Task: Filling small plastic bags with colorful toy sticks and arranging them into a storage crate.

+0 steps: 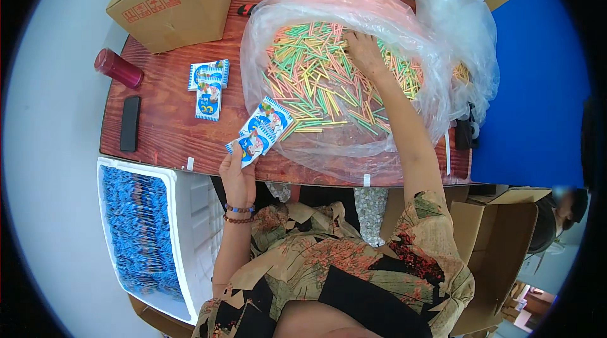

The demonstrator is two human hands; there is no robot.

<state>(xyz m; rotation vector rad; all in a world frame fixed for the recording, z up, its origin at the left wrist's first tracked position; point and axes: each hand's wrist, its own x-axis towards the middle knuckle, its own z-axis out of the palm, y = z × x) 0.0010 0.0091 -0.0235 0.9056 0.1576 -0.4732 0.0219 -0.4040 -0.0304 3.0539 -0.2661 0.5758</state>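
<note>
My left hand (238, 180) is closed on small blue-and-white packets (255, 143), which overlap one another at the near left side of a large clear plastic bag (254, 47). Thin coloured sticks show at the right edge of the upper packet. The bag lies wide open, and a heap of thin pink, yellow and green sticks (316, 66) fills it. Deep in the far part of this heap is my right hand (365, 55), its fingers bent down among the sticks. Whatever those fingertips grip is hidden.
On the wooden table (171, 129) stand a cardboard box (171, 6), a red cup (120, 69) and a black phone (130, 124). Several packets (208, 99) lie left of the bag. A white foam box (176, 237) of blue packets sits below left; an open carton (499, 249) is at right.
</note>
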